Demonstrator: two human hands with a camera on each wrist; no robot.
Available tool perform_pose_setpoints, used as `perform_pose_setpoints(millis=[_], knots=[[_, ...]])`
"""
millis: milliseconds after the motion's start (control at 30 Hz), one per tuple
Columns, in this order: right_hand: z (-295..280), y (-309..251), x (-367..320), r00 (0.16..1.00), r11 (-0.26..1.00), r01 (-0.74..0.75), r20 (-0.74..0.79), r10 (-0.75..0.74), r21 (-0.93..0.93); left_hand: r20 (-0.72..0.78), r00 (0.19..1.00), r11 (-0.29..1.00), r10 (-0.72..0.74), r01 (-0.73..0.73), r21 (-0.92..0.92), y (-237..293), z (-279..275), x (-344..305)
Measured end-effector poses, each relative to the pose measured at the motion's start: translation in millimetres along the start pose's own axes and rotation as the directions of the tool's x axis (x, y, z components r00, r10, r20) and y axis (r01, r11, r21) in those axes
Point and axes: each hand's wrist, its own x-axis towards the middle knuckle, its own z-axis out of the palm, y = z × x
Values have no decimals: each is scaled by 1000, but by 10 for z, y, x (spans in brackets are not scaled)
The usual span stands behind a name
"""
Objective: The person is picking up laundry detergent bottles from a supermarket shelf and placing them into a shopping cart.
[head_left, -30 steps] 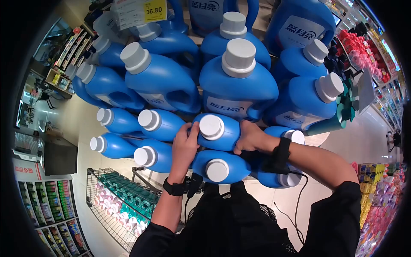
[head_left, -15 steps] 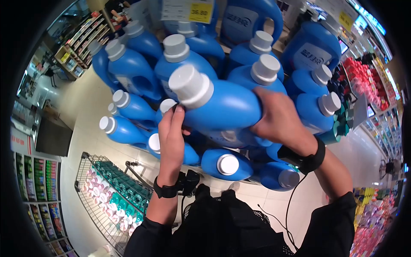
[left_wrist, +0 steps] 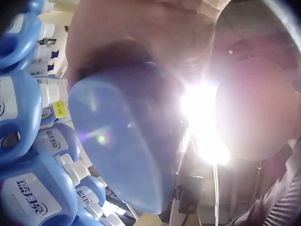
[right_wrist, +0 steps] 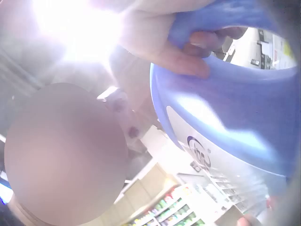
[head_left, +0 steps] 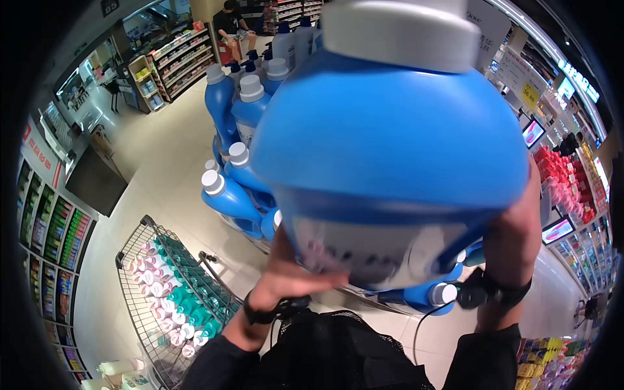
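A large blue detergent bottle (head_left: 390, 136) with a white cap is held up close to the head camera and fills the middle of that view. Its cap points up, with the label low on the near side. My right hand (right_wrist: 183, 56) grips the handle (right_wrist: 225, 14), fingers passing through its opening; in the head view this hand (head_left: 517, 234) is at the bottle's right side. Low on the left, my left hand (head_left: 286, 279) supports the bottle, its thumb straight across the lower front. The left wrist view has that hand (left_wrist: 141, 37) against the blue bottle; its fingertips are hidden.
More blue bottles (head_left: 224, 195) stand behind and below the raised one, which covers much of the display. A wire shopping cart (head_left: 121, 260) with green and pink-white bottles is at lower left. Shelves (head_left: 49, 253) line the left, and a seated person (head_left: 233, 29) is farther back.
The bottle has come up off the display towards the head camera and turned from sideways to cap-up. My left hand has shifted from near the cap to the bottle's lower part.
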Motion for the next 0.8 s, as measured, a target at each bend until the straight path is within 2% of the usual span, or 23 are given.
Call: perform_pose_setpoints(millis=[33,67,100,167,200,233,300,367,400,433,500,533,567,633,667,700,733,767,800], knots=[[-14,0,-58,999,999,-33,-32,33,-6,187,982,838,-19,-87,539,-3,-219,-72],[-13,96,-246,992,983,-67,-90,83,174,199,980,856,-10,-94,508,-5,-243,-280],[-121,181,-342,988,976,-142,-35,149,163,215,977,871,2,-107,480,86,-176,-439],[-133,274,-547,968,928,-216,-59,245,304,150,985,881,88,-147,450,43,-41,-686],[-193,355,-612,962,884,-257,19,272,390,82,994,852,76,-107,512,9,35,-827],[-281,454,-700,959,878,-268,20,284,398,146,984,768,99,-169,618,77,110,-804],[-382,648,-797,895,782,-414,51,443,467,128,991,778,41,-113,619,18,134,-821],[-456,794,-876,831,728,-526,83,550,439,-17,987,929,-158,155,336,-76,213,-838],[-491,889,-923,818,694,-553,142,557,461,-46,967,945,-252,256,202,-101,205,-820],[-482,1012,-1060,841,695,-526,177,511,490,-37,928,911,-370,370,182,-156,145,-775],[-512,1105,-1135,828,665,-553,241,507,502,-27,916,909,-400,400,120,-196,157,-770],[-539,1167,-1256,796,579,-600,337,503,552,-29,904,897,-426,426,120,-230,176,-805],[-573,1271,-1324,796,578,-600,338,503,553,-25,885,884,-465,466,50,-249,183,-776],[-662,1481,-1565,737,322,-643,448,506,695,-26,840,841,-541,540,-35,-307,207,-820],[-567,1443,-1557,781,444,-597,359,510,668,-23,855,855,-518,518,-13,-315,197,-793],[-591,1463,-1580,772,434,-605,358,526,667,-21,860,860,-510,510,2,-331,206,-802],[-631,1518,-1720,709,334,-618,322,627,711,-18,906,896,-424,422,137,-449,192,-882],[-643,1575,-1665,670,264,-605,301,679,752,-19,905,896,-424,423,139,-462,171,-820],[-625,1524,-1661,693,315,-592,269,669,742,-24,915,897,-403,399,190,-448,165,-854]])
